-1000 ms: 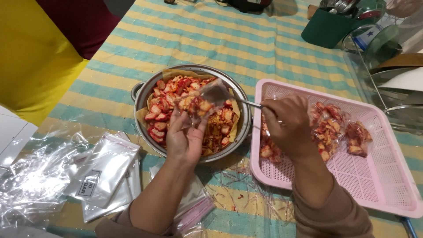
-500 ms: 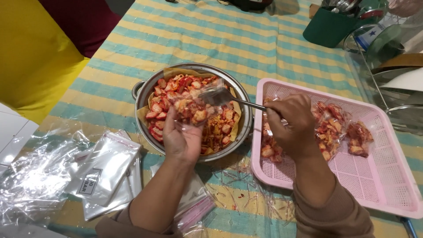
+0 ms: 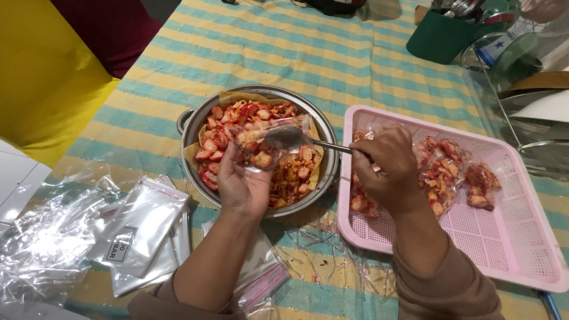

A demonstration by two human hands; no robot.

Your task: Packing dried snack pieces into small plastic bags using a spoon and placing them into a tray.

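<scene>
A striped cloth [image 3: 308, 53] in yellow and teal covers the bench. At the centre sits a metal pot [image 3: 325, 127] of red snack pieces. The left hand [image 3: 242, 185] is clamped on a small clear bag [image 3: 261, 148], held open over the pot. The right hand [image 3: 388, 169], at 3 o'clock from the pot, is closed around a spoon [image 3: 290, 137] whose bowl is inside the bag. A pink tray [image 3: 504, 237] at 3 o'clock holds filled bags [image 3: 441, 175]; empty bags [image 3: 139, 228] lie at 8 o'clock.
</scene>
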